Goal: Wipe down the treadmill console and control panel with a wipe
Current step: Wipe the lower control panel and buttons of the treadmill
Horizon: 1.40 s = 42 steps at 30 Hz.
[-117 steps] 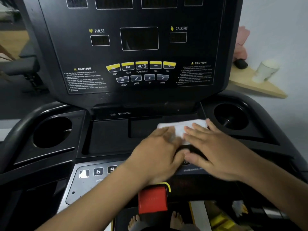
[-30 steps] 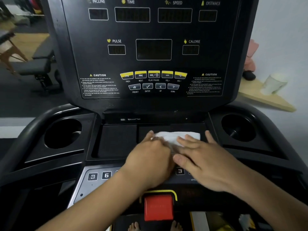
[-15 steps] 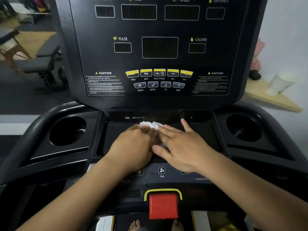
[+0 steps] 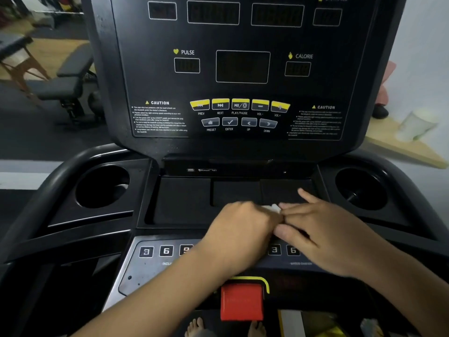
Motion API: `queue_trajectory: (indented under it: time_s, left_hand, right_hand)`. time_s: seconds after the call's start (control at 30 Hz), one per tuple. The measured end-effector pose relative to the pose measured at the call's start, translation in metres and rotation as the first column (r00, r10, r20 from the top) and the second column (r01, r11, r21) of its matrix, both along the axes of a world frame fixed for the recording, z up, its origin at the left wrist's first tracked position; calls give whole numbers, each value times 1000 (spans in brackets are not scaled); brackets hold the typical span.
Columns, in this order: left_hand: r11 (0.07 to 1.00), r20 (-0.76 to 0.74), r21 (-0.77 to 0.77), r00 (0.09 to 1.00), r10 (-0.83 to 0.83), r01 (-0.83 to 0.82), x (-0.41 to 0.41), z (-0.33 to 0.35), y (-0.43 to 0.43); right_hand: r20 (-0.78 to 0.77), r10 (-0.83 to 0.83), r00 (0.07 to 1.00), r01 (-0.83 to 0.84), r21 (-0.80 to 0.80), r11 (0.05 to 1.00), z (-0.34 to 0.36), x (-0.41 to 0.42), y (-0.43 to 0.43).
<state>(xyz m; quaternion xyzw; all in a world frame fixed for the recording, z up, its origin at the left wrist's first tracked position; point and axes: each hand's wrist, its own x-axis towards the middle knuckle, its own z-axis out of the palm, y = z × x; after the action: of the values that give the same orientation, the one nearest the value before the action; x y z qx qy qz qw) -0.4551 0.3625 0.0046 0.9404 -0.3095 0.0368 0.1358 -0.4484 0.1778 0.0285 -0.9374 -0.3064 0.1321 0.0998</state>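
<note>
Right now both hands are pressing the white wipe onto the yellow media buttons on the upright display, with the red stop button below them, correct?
Not quite. The head view shows the left hand and right hand bunched over the white wipe on the flat tray below the display, not on the yellow media buttons, which are untouched. The red stop button does sit below the hands.

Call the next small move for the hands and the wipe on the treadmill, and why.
Probably spread the wipe flat again before wiping further. Only a small white bunch of it shows, pinched between the left hand and right hand over the recessed tray. The keypad strip lies just below the hands, so a flat wipe would likely cover it better.
</note>
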Motion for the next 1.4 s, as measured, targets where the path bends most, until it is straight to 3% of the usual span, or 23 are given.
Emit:
queue_trajectory:
  time_s: [0.13, 0.3, 0.37, 0.43, 0.57, 0.73, 0.83, 0.97, 1.13, 1.23, 1.33, 1.4]
  left_hand:
    - [998, 17, 19, 998, 62, -63, -15, 4, 30]
    - [917, 89, 347, 980, 175, -196, -13, 12, 78]
    - [891, 109, 377, 968, 228, -252, -17, 14, 97]
    - [909, 48, 322, 964, 262, -264, -24, 14, 106]
    - [954, -68, 115, 956, 286, -277, -47, 8, 110]
    - [897, 106, 258, 934, 342, -358, -24, 1, 135]
    - [917, 47, 217, 942, 332, -334, -19, 5, 137]
    - [965, -51, 89, 967, 251, -245, -38, 7, 154]
    - [959, 12, 124, 966, 257, -256, -12, 1, 158]
    - [972, 75, 80, 974, 213, -219, -8, -2, 164]
    - [974, 33, -135, 982, 188, -182, -12, -6, 174]
    - [944, 18, -266, 978, 206, -194, -14, -8, 179]
  right_hand:
    - [-65, -27, 998, 25, -23, 999, 6, -11, 12]
    - [-77, 117, 990, -118, 2, 993, -5, -2, 82]
    - [-42, 146, 988, -147, -28, 989, -3, 0, 104]
    - [-2, 169, 986, -169, -54, 984, 1, 0, 112]
    - [-21, 184, 983, -182, 63, 981, -1, -3, 118]
    - [-10, 223, 975, -223, -89, 971, -14, 23, 153]
    - [-62, 184, 981, -186, -28, 982, -9, 27, 155]
    - [-86, 261, 961, -263, -11, 965, -1, 5, 142]
    - [-63, 139, 988, -141, -30, 990, -10, 28, 165]
    - [-63, 84, 994, -75, 128, 989, -13, 23, 160]
    - [-31, -21, 999, 32, 378, 925, -15, 7, 155]
    - [-85, -90, 992, 120, 457, 881, -16, 4, 157]
